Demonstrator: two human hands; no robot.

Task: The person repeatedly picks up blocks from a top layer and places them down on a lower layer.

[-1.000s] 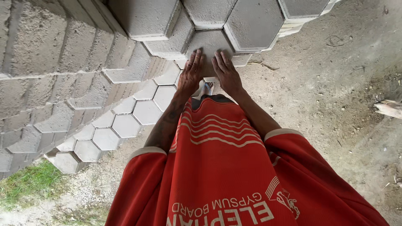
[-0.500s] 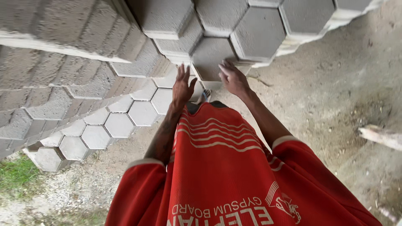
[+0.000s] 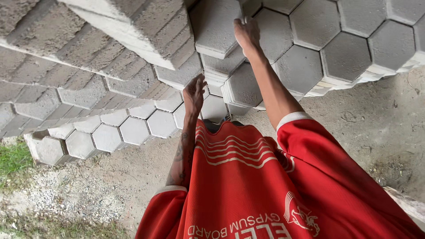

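Right hand [image 3: 247,33] fingertips behind hexagonal paver [image 3: 215,27]; stack tops past frame edge.
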